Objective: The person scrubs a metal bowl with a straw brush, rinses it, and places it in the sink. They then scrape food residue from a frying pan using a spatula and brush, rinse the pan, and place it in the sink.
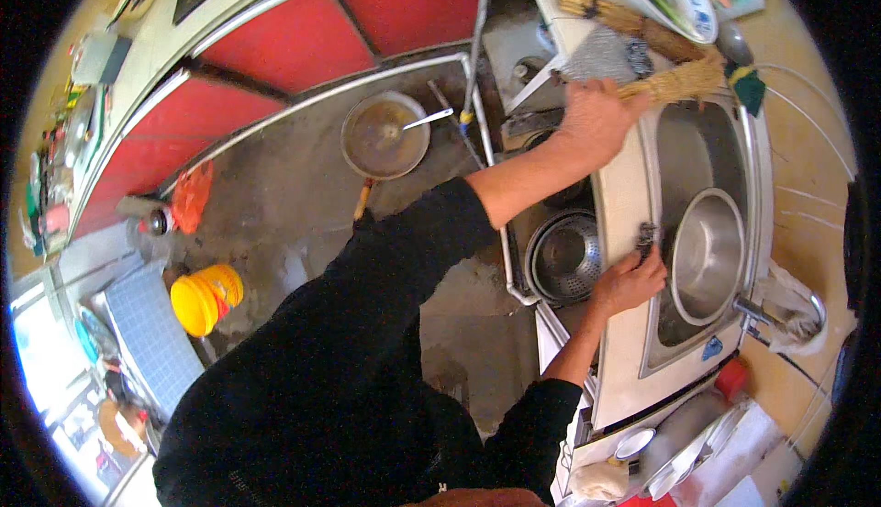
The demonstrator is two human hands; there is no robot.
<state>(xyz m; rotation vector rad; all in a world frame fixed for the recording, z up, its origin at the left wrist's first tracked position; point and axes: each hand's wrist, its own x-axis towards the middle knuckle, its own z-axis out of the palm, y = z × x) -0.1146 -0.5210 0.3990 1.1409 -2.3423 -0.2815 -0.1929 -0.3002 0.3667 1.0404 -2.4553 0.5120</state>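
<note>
My left hand (597,120) reaches to the far end of the counter. Its fingers touch a grey cloth (597,56) and the near end of a straw brush (678,84); whether they grip either is hidden. At the sink's front rim, my right hand (630,283) pinches a dark scourer (645,240), probably steel wool. Beside that hand a round stainless steel basin (709,256) stands in the steel sink (695,128).
A faucet (754,311) reaches over the sink. Another straw brush (606,8) and an oval plate with greens (695,15) lie beyond the cloth. Below the counter sits a perforated metal colander (568,256). A wok (385,135) and yellow bucket (196,304) are on the floor.
</note>
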